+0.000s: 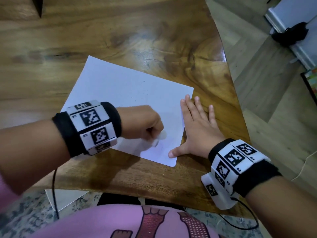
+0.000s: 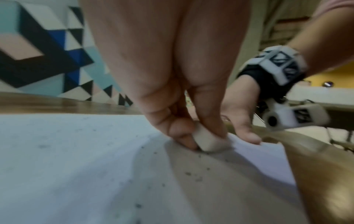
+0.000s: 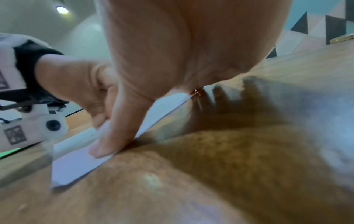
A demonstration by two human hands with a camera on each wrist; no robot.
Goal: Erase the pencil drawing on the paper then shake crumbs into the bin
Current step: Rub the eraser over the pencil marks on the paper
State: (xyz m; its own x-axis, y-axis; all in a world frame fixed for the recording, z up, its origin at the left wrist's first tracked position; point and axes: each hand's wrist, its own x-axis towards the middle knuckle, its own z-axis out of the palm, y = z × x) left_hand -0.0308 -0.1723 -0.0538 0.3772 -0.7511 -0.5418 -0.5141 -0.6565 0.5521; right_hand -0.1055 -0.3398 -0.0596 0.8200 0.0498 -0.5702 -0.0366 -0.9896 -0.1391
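My left hand [image 1: 145, 122] pinches the eraser [image 2: 208, 141] on the paper [image 1: 120, 93], right hand [image 1: 197, 127] flat; crumbs [image 2: 193, 176] strewn, binning remains

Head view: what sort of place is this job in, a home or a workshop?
Probably a home room, though that is a guess. The paper lies on a polished wooden table over tiled floor, and the left wrist view shows a geometric patterned wall.
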